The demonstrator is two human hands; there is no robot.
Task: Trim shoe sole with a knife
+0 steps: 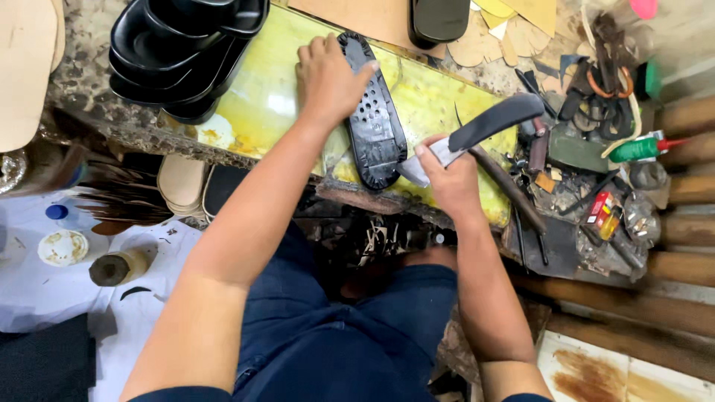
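A small red and yellow box [600, 209] lies among the tools at the right; a green glue bottle [634, 150], red-tipped, lies above it
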